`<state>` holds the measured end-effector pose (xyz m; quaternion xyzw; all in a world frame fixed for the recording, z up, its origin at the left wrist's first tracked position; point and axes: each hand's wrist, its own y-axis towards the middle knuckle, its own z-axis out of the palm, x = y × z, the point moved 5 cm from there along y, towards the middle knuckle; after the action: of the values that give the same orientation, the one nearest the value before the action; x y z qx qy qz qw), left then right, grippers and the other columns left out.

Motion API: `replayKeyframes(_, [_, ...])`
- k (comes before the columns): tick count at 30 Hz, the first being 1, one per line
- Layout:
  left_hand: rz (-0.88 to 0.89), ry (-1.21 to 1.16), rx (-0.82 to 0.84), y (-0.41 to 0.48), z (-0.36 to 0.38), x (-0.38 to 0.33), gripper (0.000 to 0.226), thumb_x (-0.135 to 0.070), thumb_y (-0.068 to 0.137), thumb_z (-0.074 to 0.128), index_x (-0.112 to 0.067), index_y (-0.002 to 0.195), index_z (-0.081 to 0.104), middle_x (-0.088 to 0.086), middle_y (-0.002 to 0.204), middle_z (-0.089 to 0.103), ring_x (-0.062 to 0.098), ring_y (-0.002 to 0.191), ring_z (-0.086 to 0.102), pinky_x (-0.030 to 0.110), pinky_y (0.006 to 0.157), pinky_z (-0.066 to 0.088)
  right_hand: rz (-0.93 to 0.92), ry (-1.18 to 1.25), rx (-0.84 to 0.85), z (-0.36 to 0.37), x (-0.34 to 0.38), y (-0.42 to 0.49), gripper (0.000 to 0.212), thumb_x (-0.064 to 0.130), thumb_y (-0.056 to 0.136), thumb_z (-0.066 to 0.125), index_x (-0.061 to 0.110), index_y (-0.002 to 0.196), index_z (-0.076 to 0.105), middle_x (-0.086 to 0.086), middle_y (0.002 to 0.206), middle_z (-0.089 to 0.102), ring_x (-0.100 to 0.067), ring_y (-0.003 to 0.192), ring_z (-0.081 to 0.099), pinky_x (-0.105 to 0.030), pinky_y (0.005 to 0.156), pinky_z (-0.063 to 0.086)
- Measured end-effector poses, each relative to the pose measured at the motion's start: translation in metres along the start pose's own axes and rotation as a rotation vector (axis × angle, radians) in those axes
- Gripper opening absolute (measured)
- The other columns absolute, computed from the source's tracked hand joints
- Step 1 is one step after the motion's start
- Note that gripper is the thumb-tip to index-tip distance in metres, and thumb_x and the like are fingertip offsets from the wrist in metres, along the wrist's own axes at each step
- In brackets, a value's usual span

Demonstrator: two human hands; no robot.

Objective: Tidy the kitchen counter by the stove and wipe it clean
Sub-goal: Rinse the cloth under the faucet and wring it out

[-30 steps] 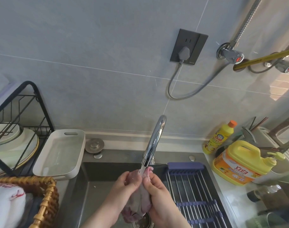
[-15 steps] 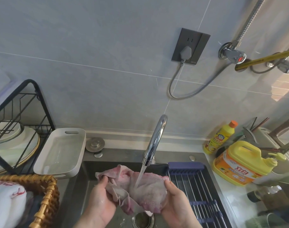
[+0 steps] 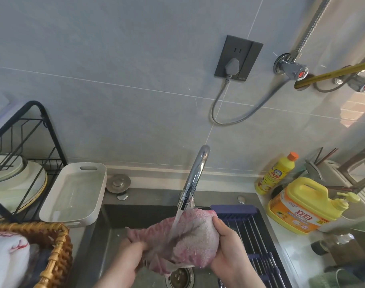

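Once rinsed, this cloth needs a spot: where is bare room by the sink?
Bare: the blue roll-up rack over the sink's right side, and the white tray left of the sink. Crowded: right counter with detergent jug and yellow bottle; left, wicker basket and dish rack.

Pink cloth (image 3: 189,238) — wet, bunched — under running water over sink.

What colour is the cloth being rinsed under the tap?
Pink, with darker pink patches; the cloth shows best in the head view.
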<state>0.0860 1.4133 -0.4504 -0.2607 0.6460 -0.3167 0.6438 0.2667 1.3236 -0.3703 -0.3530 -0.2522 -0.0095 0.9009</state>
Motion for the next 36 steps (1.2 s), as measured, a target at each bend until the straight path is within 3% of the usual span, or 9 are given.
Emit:
replayKeyframes(5, [0.093,0.458,-0.054,0.011,0.004,0.006,0.041,-0.011,0.076,0.073,-0.004,0.113,0.058,0.018,0.123,0.061,0.034,0.106,0.059,0.035,0.089,0.048,0.109,-0.012,0.007,0.019,-0.014,0.003,0.056,0.032,0.090,0.052,-0.004,0.133,0.054,-0.029,0.119,0.061,-0.042,0.104,0.062,-0.056,0.103,0.042])
replayKeyframes(8, [0.395,0.470,0.201,0.007,0.020,-0.007,0.069,-0.007,0.071,0.070,-0.028,0.133,0.046,-0.009,0.135,0.047,0.016,0.127,0.045,0.030,0.100,0.038,0.145,-0.066,0.058,0.033,-0.019,-0.001,0.037,0.027,0.091,0.057,0.002,0.119,0.057,-0.026,0.105,0.061,-0.039,0.093,0.059,-0.051,0.096,0.044])
replayKeyframes(11, [0.450,0.313,0.606,-0.015,0.044,-0.021,0.047,-0.019,0.062,0.071,-0.023,0.108,0.069,-0.002,0.113,0.067,0.012,0.109,0.058,0.022,0.087,0.044,0.155,-0.137,0.095,0.034,-0.020,-0.003,0.030,0.023,0.089,0.060,0.000,0.107,0.056,-0.027,0.100,0.058,-0.039,0.088,0.059,-0.050,0.086,0.047])
replayKeyframes(15, [0.347,0.318,0.668,-0.014,0.043,-0.023,0.056,-0.030,0.050,0.073,0.009,0.090,0.071,0.013,0.086,0.068,0.019,0.085,0.061,0.025,0.075,0.045,0.171,-0.076,0.085,0.026,-0.014,-0.001,0.039,0.029,0.092,0.054,-0.007,0.108,0.059,-0.030,0.105,0.059,-0.043,0.098,0.059,-0.056,0.101,0.041])
replayKeyframes(19, [0.256,0.160,0.647,-0.020,0.041,-0.027,0.012,-0.017,0.083,0.071,-0.006,0.083,0.075,0.008,0.085,0.073,0.017,0.078,0.068,0.020,0.068,0.048,0.181,0.056,0.063,0.019,-0.003,-0.001,0.064,0.042,0.096,0.045,-0.011,0.131,0.053,-0.035,0.136,0.048,-0.052,0.125,0.049,-0.065,0.104,0.037])
replayKeyframes(23, [0.412,0.296,0.509,-0.020,0.035,-0.040,0.025,-0.015,0.095,0.059,-0.010,0.075,0.072,0.004,0.072,0.067,0.015,0.069,0.058,0.022,0.063,0.044,0.138,0.077,0.034,0.010,0.008,-0.007,0.060,0.039,0.098,0.038,-0.011,0.117,0.064,-0.037,0.126,0.056,-0.054,0.109,0.059,-0.062,0.096,0.043])
replayKeyframes(28, [0.368,0.327,0.477,-0.019,0.023,-0.047,0.025,-0.014,0.098,0.055,-0.004,0.075,0.061,0.012,0.070,0.058,0.015,0.062,0.052,0.028,0.061,0.039,0.070,0.087,-0.077,-0.010,0.015,-0.005,0.045,0.026,0.099,0.040,0.003,0.136,0.051,-0.033,0.130,0.056,-0.050,0.118,0.056,-0.065,0.099,0.041])
replayKeyframes(31, [0.244,0.244,0.575,-0.023,0.024,-0.048,0.023,-0.018,0.098,0.054,0.002,0.091,0.061,0.016,0.088,0.068,0.022,0.085,0.062,0.033,0.082,0.043,0.072,0.081,-0.059,-0.001,0.014,-0.004,0.041,0.021,0.099,0.039,0.001,0.133,0.052,-0.034,0.127,0.057,-0.049,0.115,0.058,-0.064,0.099,0.042])
replayKeyframes(36, [0.211,0.410,0.692,-0.040,0.029,-0.041,0.058,-0.025,0.053,0.086,-0.001,0.100,0.063,0.011,0.089,0.073,0.021,0.085,0.069,0.037,0.084,0.056,0.084,0.040,-0.027,0.027,0.009,0.001,0.037,0.016,0.100,0.041,-0.008,0.126,0.052,-0.039,0.117,0.059,-0.050,0.104,0.063,-0.064,0.089,0.049])
